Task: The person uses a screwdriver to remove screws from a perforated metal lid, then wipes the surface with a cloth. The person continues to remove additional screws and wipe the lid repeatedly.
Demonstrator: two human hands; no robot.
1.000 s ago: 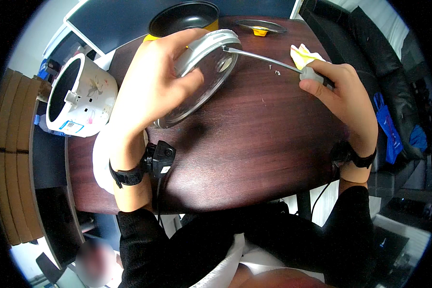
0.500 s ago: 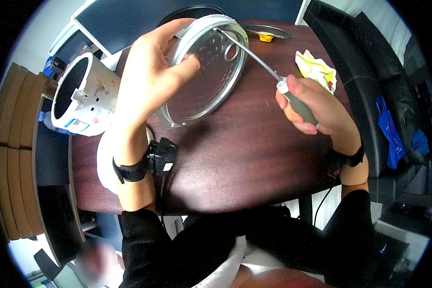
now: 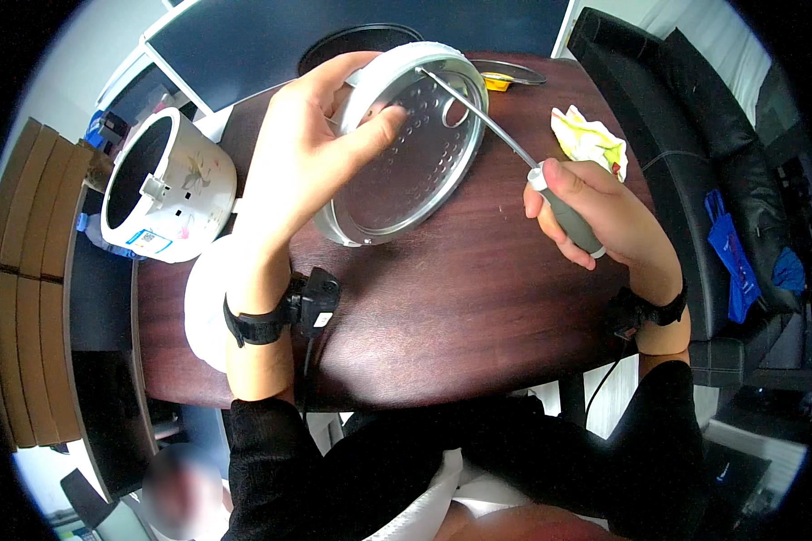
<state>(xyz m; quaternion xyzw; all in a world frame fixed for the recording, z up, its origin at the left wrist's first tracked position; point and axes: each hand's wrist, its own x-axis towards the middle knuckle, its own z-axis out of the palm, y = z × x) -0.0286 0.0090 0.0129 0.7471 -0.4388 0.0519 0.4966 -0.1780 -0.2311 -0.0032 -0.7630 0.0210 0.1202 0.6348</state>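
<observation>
My left hand (image 3: 302,149) grips a round rice cooker lid (image 3: 397,185) by its left side, thumb over its perforated, see-through inner face. The lid is tilted above the table, pale rim and metal ring toward me. In my right hand (image 3: 609,212) is a screwdriver (image 3: 570,216) with a grey-green handle, the fingers wrapped round it. Its long shaft slants up to the left, and the tip meets the upper rim of the lid; a screw there is too small to make out. The white, flower-patterned rice cooker body (image 3: 189,203) stands to the left.
Beneath my left forearm lies a white round thing (image 3: 206,311), partly hidden. A flat lid (image 3: 528,74) with a yellow knob, a crumpled cloth (image 3: 588,140) and a black round pan (image 3: 347,41) sit along the table's (image 3: 442,316) far side. A black sofa (image 3: 668,162) borders the right.
The lid and my left hand have shifted slightly right, with the screwdriver tip still at the upper rim. The whole view has moved a little. Both grips are unchanged.
</observation>
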